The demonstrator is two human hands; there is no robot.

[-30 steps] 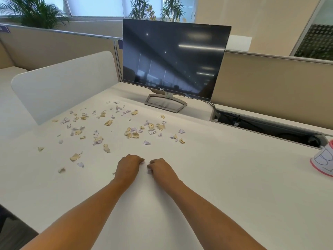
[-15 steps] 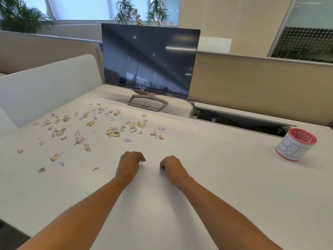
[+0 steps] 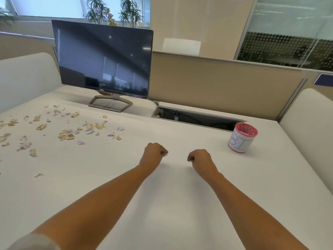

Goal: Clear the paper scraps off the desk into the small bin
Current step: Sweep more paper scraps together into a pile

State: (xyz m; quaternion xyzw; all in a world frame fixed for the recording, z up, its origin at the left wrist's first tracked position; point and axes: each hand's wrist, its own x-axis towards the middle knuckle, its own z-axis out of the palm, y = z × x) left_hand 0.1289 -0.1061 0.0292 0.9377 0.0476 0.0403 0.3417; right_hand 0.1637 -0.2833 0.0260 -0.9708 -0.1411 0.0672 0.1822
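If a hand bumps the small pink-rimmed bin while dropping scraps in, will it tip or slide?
Probably light: the small bin looks like a paper-wrapped cup holding only small bits. Standing free on the smooth white desk, it would likely slide under a low push. A knock near its pink rim might tip it.

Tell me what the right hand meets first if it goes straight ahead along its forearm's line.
The right hand would cross bare white desk, then likely reach the lower right corner of the black flat monitor; depth is unclear.
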